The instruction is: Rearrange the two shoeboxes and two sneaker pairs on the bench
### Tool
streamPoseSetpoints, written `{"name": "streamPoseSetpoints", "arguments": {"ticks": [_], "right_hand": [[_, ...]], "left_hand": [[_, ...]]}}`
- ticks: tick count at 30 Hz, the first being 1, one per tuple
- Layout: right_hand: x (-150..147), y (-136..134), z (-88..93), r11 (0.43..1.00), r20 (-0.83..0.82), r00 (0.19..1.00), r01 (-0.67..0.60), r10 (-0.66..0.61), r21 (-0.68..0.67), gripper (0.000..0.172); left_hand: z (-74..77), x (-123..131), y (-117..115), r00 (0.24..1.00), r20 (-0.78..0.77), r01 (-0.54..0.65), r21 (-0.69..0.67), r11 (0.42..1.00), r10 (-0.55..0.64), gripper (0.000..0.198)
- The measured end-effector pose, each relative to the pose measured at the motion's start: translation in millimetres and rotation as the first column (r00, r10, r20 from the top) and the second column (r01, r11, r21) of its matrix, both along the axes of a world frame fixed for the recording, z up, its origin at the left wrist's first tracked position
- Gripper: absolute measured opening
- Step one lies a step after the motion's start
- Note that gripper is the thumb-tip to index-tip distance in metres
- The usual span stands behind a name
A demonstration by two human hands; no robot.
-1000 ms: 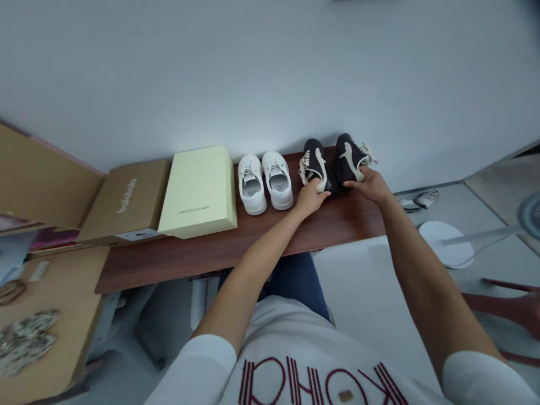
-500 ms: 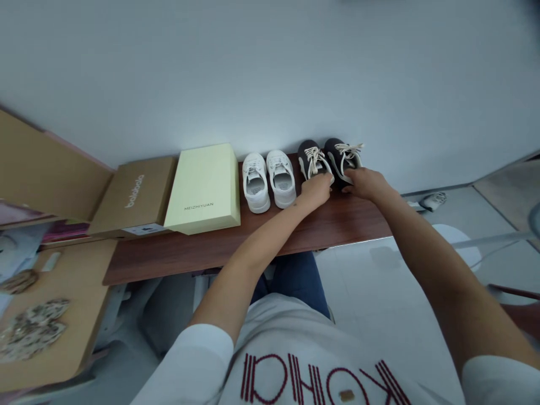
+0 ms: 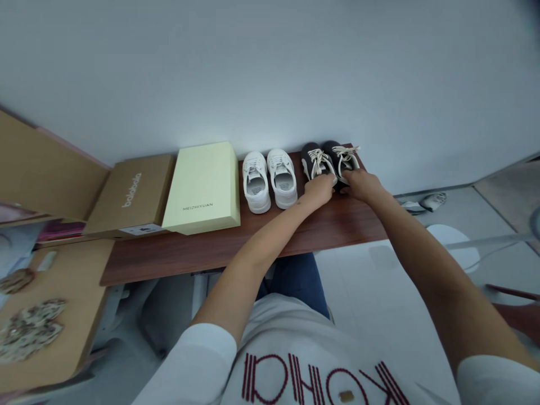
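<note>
On the brown wooden shelf [image 3: 253, 239] stand two dark sneakers with cream laces, side by side with toes toward the wall. My left hand [image 3: 319, 190] grips the heel of the left dark sneaker [image 3: 311, 154]. My right hand [image 3: 361, 184] grips the heel of the right dark sneaker [image 3: 334, 152], its fingertips partly hidden in the opening. To their left, apart from my hands, sits a white sneaker pair: the left white sneaker [image 3: 256, 194] and the right white sneaker [image 3: 283, 194], toes also toward the wall.
Left of the white sneakers are a pale yellow shoebox [image 3: 205, 180] and a brown shoebox [image 3: 130, 188]. A lower desk [image 3: 80, 315] at the left holds a leopard-print bow [image 3: 31, 329]. Grey-white shoes [image 3: 433, 201] lie on the floor to the right.
The right dark sneaker has moved left, close against the left one, with my right hand on it. The left dark sneaker and my left hand have shifted slightly.
</note>
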State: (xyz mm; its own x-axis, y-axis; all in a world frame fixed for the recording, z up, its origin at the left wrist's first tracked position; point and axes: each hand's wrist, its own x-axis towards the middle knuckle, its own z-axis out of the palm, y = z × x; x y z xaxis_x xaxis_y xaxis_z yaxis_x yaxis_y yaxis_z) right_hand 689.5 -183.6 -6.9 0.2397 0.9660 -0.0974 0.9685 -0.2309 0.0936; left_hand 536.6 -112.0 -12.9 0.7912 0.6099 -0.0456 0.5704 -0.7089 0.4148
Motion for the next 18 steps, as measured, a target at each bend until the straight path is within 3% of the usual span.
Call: {"name": "streamPoseSetpoints", "arguments": {"ticks": [5,10,14,18], "right_hand": [[-3,-7,-0.5,0.982,0.008,0.998,-0.064,0.063,0.178,0.036],[-17,-18,33.7,0.862,-0.008,0.994,-0.091,0.109,0.499,0.035],[-43,-32,64.1,0.750,-0.049,0.977,-0.127,0.208,0.649,0.033],[-78,-51,61.4,0.652,-0.076,0.942,-0.167,0.328,0.740,0.028]], "left_hand": [[6.5,-3,-6,1.000,0.002,0.025,0.057,0.998,-0.025,0.028],[33.1,-24,-13,0.988,0.156,-0.021,0.123,0.992,0.001,0.034],[56.1,-68,-25,0.927,0.373,-0.083,0.130,0.988,0.029,0.036],[57.8,-132,-46,0.849,0.524,-0.134,0.088,0.987,0.069,0.033]]}}
